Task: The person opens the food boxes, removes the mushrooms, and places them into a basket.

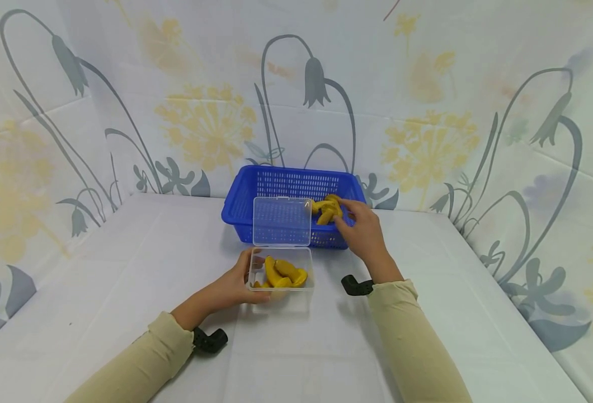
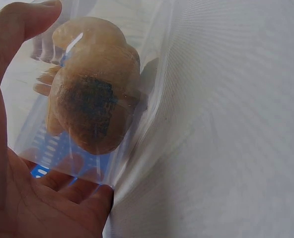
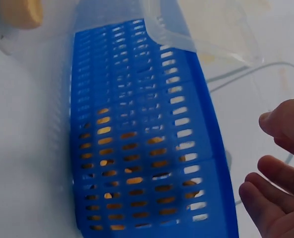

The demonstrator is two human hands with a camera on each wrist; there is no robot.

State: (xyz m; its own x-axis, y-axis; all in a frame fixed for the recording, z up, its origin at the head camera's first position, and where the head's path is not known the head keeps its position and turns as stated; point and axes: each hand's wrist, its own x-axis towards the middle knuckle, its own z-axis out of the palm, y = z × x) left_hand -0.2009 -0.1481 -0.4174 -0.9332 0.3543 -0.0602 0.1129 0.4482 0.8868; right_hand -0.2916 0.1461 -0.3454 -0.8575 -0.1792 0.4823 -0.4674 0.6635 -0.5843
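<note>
A clear plastic box (image 1: 306,270) stands in front of the basket, its hinged lid (image 1: 282,222) raised against the basket side. Inside lie several yellow, banana-like curved pieces (image 1: 278,272); one piece (image 2: 98,94) has a dark patch in the left wrist view. My left hand (image 1: 236,282) grips the box by its left side, thumb toward me and fingers behind. My right hand (image 1: 364,232) is at the right end of the blue basket (image 1: 236,210), beside more yellow pieces (image 1: 328,210). In the right wrist view its fingers (image 3: 258,198) are spread and loosely bent, with nothing between them.
White cloth (image 1: 296,358) covers the table, and a flower-printed curtain (image 1: 296,84) rises behind the basket and along both sides. Dark cameras are strapped at both wrists, the left one (image 1: 211,340) low by the sleeve, the right one (image 1: 357,285) near the box.
</note>
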